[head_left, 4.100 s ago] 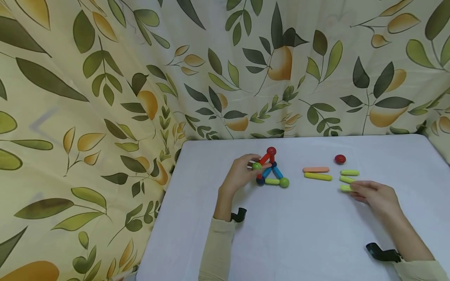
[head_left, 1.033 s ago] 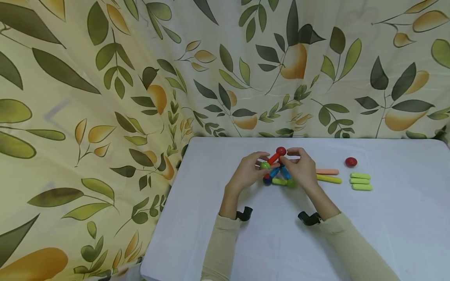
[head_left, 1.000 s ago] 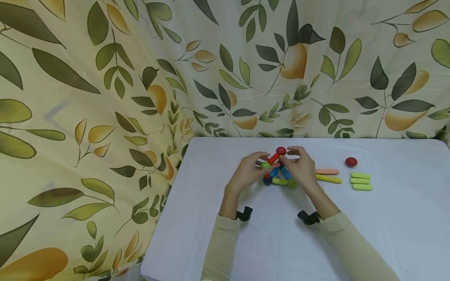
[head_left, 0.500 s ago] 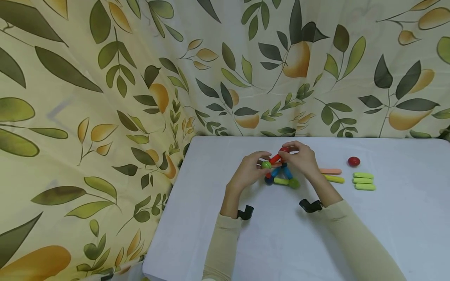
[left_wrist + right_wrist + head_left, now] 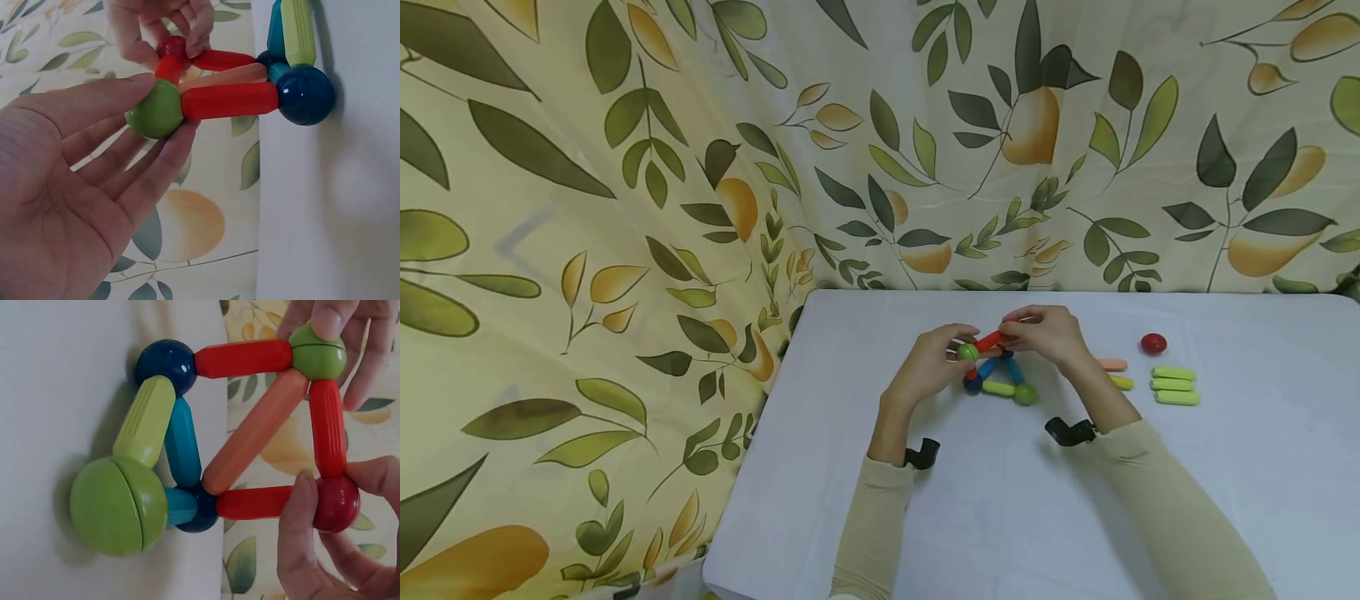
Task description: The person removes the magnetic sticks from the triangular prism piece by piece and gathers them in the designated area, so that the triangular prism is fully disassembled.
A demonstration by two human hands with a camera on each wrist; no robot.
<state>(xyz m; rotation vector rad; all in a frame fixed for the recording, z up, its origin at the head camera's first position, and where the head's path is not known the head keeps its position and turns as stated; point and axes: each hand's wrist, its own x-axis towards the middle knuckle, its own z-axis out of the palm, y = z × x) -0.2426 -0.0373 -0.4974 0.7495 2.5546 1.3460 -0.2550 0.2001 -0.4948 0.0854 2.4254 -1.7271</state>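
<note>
A frame of magnetic rods and balls stands on the white table. My left hand pinches its raised green ball between thumb and fingers. With fingertips and thumb, my right hand grips the red ball, mostly hidden in the head view. A red rod joins these two balls. Another red rod and an orange rod run from the green ball to two dark blue balls. Low on the table, blue rods and a lime rod form a triangle with a larger green ball.
Right of the frame lie a loose red ball and several lime rods. An orange rod and a yellow rod are partly covered by the right forearm. A leaf-patterned curtain hangs behind the table.
My right hand has left the lime rods and come over to the frame, first near the red rod, then up onto the red ball. My left hand has stayed on the green ball.
</note>
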